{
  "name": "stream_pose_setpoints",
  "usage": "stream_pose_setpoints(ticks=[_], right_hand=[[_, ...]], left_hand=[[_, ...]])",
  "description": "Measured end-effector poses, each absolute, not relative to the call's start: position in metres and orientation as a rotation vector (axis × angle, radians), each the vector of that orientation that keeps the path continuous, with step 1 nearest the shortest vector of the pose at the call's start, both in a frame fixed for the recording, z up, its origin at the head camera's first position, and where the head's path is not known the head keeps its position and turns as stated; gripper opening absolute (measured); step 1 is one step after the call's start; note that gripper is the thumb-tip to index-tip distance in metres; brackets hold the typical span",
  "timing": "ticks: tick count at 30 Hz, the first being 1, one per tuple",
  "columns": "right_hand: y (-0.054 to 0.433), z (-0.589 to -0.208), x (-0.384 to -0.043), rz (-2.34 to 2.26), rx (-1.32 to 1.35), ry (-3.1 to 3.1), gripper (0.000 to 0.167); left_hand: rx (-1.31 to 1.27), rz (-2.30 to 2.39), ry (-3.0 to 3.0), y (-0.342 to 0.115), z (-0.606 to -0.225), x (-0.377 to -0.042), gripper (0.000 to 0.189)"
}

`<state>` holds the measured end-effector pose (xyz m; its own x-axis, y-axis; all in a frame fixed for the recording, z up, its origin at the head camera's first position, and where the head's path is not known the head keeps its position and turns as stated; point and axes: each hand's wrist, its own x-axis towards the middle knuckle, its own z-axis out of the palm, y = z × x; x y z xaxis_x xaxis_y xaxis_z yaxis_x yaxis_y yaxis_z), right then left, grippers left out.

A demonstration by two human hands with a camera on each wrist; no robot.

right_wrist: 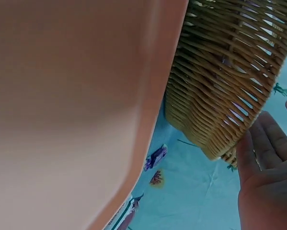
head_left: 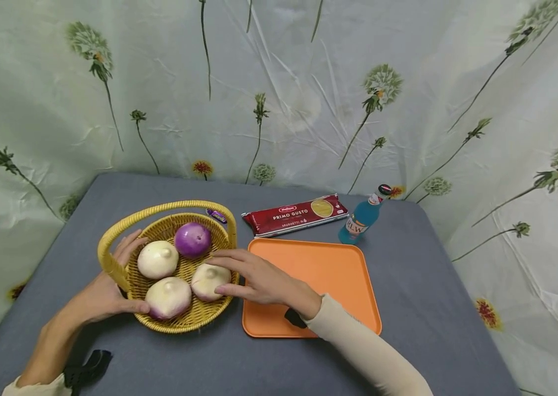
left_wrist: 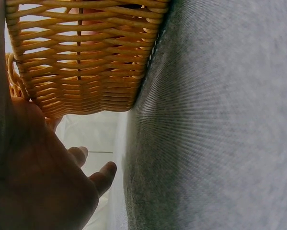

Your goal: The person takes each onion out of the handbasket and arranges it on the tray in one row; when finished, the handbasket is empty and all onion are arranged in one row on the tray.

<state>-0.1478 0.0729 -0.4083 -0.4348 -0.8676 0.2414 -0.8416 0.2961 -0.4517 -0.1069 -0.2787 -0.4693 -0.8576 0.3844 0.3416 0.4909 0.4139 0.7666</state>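
My left hand (head_left: pixel 103 291) holds the left side of a yellow wicker basket (head_left: pixel 187 328), thumb against its near side and fingers behind the handle base. In the left wrist view, two fingers (left_wrist: pixel 104 177) stand free of the basket wall (left_wrist: pixel 86 62). Inside lie three white turnips with purple tinges, one of them left (head_left: pixel 158 259), another in front (head_left: pixel 169 297), the third right (head_left: pixel 204 281), plus a purple round vegetable (head_left: pixel 192 240). Over the right rim reaches my right hand (head_left: pixel 259 278), its nearly straight fingers spread across the right turnip. The right wrist view shows these fingers (right_wrist: pixel 248 165) at the basket's rim.
An orange tray (head_left: pixel 313 264) lies right of the basket, beneath my right forearm. Behind it are a red spaghetti packet (head_left: pixel 294 215) and an upright blue bottle (head_left: pixel 362 217). A small purple wrapper (head_left: pixel 217 215) lies behind the basket. Flowered cloth (head_left: pixel 298 104) hangs along the grey table's back.
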Motion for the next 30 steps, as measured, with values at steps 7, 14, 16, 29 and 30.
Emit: stream_pose_setpoints(ticks=[7, 14, 16, 29, 30], right_hand=[[0.061, -0.408, -0.154, -0.777, -1.647, 2.467, 0.056], [0.052, -0.41, -0.156, -0.607, -1.618, 2.478, 0.063], [0.05, -0.41, -0.156, -0.573, -1.621, 2.479, 0.065], [0.047, -0.414, -0.155, -0.498, -1.611, 2.49, 0.07], [0.046, -0.414, -0.155, -0.498, -1.611, 2.493, 0.07]], left_hand=[[-0.825, -1.41, -2.54, -0.276, -0.465, -0.111, 0.133], [-0.823, -1.399, -2.564, -0.275, -0.464, -0.109, 0.132], [-0.812, -1.397, -2.569, -0.276, -0.464, -0.108, 0.133], [-0.82, -1.443, -2.537, -0.276, -0.467, -0.107, 0.132], [-0.819, -1.444, -2.536, -0.276, -0.466, -0.107, 0.132]])
